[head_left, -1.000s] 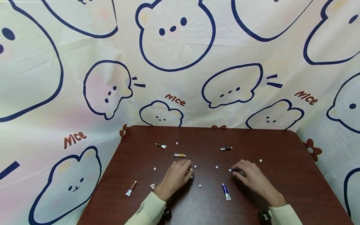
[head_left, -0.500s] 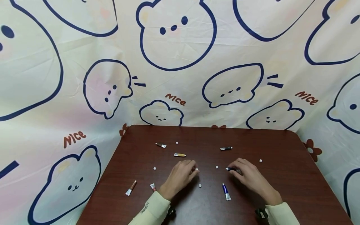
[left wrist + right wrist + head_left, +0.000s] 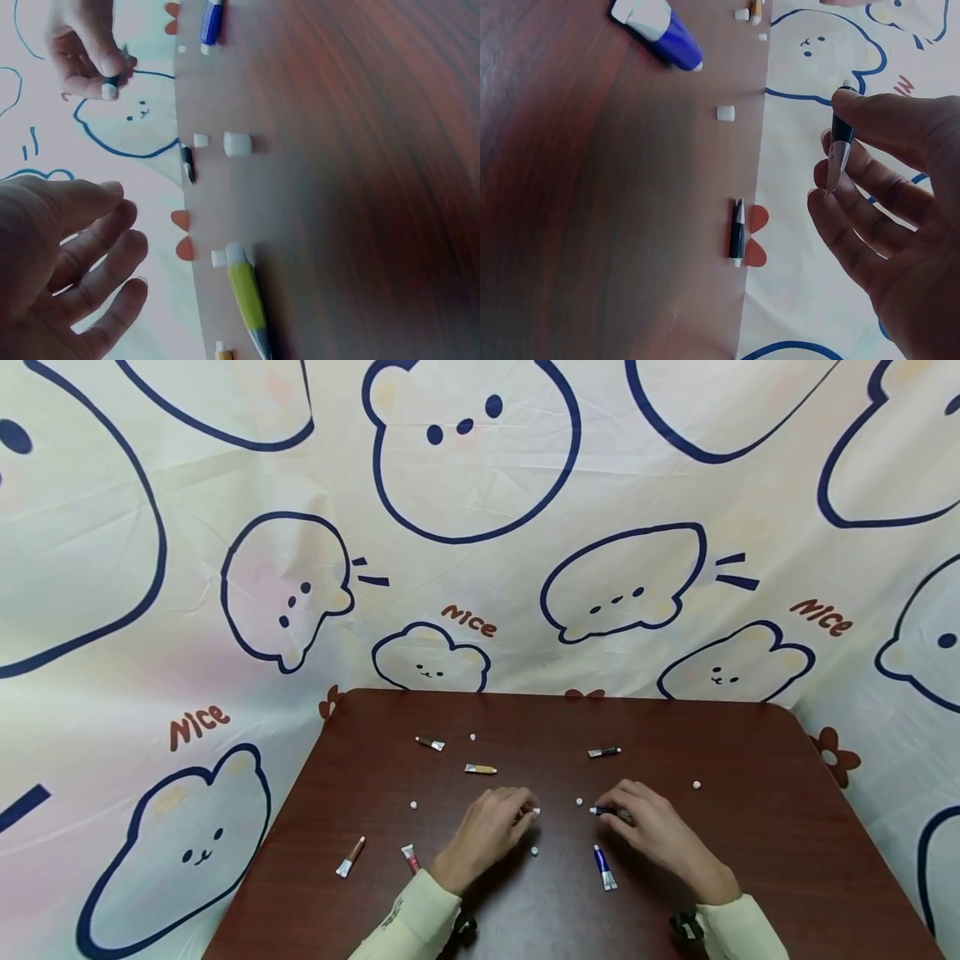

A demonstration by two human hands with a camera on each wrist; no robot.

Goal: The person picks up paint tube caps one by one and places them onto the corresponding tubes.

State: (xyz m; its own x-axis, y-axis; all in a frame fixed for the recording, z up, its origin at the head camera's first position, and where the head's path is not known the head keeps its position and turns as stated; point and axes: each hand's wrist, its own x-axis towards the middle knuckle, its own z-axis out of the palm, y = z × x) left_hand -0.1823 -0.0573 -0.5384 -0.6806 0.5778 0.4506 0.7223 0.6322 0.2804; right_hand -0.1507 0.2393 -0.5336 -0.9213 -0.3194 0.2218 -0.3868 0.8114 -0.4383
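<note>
Above a brown table, a person's right hand reaches in from the right with palm turned inward, thumb and fingers pinching a dark, white-capped tube that points toward the other hand. The left hand faces it, well apart, fingers loosely bent and thumb near the forefinger; whether they grip the small white piece by their tips, one cannot tell. Beneath the left hand lies a yellow-green tube, beside a loose cap.
</note>
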